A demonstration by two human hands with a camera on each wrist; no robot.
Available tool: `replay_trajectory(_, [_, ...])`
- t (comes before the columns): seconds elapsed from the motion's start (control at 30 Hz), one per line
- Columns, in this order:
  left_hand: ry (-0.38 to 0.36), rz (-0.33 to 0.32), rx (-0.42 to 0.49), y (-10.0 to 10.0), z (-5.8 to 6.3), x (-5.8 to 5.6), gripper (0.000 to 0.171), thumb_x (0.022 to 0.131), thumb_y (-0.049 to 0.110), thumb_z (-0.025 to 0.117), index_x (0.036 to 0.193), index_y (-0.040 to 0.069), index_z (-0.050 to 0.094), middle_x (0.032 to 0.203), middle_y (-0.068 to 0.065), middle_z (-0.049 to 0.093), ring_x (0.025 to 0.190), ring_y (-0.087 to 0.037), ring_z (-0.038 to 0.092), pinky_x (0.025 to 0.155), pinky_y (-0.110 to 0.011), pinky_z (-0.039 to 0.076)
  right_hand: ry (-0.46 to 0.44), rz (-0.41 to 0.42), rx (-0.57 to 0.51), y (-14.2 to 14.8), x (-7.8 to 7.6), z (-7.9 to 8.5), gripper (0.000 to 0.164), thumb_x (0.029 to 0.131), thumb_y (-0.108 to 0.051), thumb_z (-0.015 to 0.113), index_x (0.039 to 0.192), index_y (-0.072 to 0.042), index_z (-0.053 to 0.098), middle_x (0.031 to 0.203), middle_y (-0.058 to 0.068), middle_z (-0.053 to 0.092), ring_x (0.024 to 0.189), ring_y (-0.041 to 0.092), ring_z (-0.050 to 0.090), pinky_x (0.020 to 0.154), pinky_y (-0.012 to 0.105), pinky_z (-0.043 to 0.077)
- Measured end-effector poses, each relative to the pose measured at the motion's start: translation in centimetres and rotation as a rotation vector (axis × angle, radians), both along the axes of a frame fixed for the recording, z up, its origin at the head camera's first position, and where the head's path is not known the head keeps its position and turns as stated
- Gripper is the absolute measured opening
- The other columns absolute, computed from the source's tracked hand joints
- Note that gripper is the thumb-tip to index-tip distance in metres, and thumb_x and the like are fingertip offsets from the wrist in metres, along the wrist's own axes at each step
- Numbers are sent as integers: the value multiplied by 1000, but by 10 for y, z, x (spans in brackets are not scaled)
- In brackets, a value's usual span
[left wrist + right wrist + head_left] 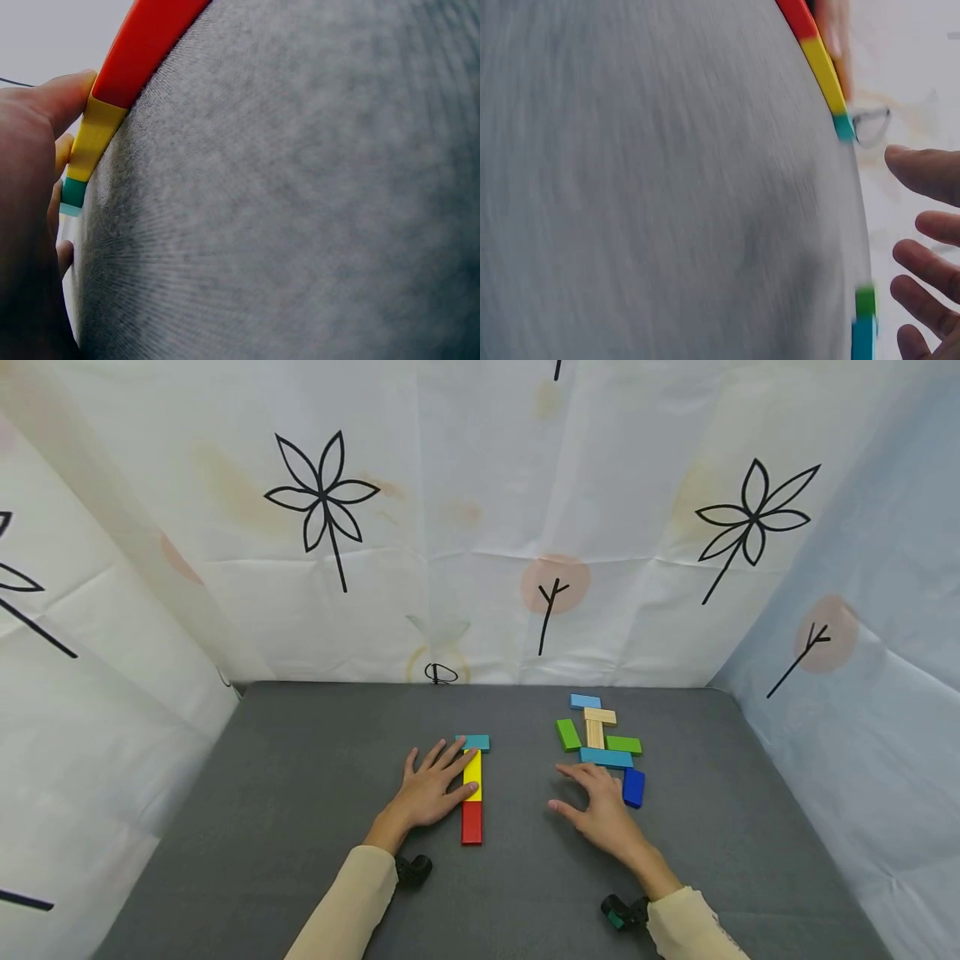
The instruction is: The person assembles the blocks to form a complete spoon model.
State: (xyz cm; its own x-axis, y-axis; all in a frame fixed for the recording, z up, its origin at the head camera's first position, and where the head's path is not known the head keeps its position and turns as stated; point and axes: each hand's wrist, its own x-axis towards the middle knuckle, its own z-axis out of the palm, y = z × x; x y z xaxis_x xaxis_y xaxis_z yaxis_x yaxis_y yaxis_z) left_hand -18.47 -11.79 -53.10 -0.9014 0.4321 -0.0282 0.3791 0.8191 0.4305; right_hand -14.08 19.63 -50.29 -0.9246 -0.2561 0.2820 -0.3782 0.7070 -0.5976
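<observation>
A teal block [478, 742], a yellow block [473, 771] and a red block [472, 825] lie end to end in a T shape. My left hand [426, 795] is spread over them, its thumb and index fingertip at the yellow block and another fingertip at the teal one. In the left wrist view, the thumb is close to where the red and yellow blocks meet. My right hand [603, 814] holds nothing; its fingers are apart, just left of a dark blue block [633, 788] and below a blue block [607, 758].
Above the blue block, two wooden blocks [594, 733] form another T between two green blocks [567, 736]. A light blue block [585, 702] lies at the far end. Everything rests on a grey tabletop [322, 777], bordered by a patterned white cloth [465, 527].
</observation>
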Motion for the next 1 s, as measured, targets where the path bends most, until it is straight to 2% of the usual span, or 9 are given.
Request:
replay_trajectory(0.23, [-3,0,-7,1,2,0,67,103,58,45,162,30,28,169,4,16,155,-31,14,116,-68,-3,17,-187,24,37,-2,0,61,81,-15,86,135,2,62,131,27,53,122,49,42,91,66,26])
replay_trajectory(0.43, [-1,-3,-7,1,2,-1,67,104,58,44,162,29,28,169,4,17,155,-31,14,115,-69,-3,-95,-310,66,64,3,-1,72,84,-21,84,142,7,52,141,33,42,130,55,32,95,73,23])
replay_trajectory(0.57, [3,-8,1,0,3,0,66,104,56,45,162,28,30,169,2,18,154,-32,15,115,-69,-2,-187,-289,114,74,6,-3,82,84,-29,84,146,8,46,146,35,38,133,58,30,95,75,24])
replay_trajectory(0.67, [3,-11,-4,0,3,0,67,104,56,45,162,28,29,169,3,18,154,-32,15,115,-69,-2,-230,-257,115,78,7,-5,85,84,-29,84,148,8,43,149,35,36,134,59,28,95,76,23])
replay_trajectory(0.87, [2,-11,-8,0,2,0,67,104,58,44,162,29,28,169,4,17,154,-31,15,115,-69,-1,-277,-269,100,81,6,-8,81,88,-21,80,150,9,38,148,37,33,135,59,25,97,74,22])
replay_trajectory(1.0, [5,-11,-6,0,2,0,67,104,57,44,162,29,28,169,4,17,155,-31,15,115,-69,-1,-270,-277,90,81,6,-8,74,89,-17,77,148,10,40,145,39,36,133,57,27,97,73,22])
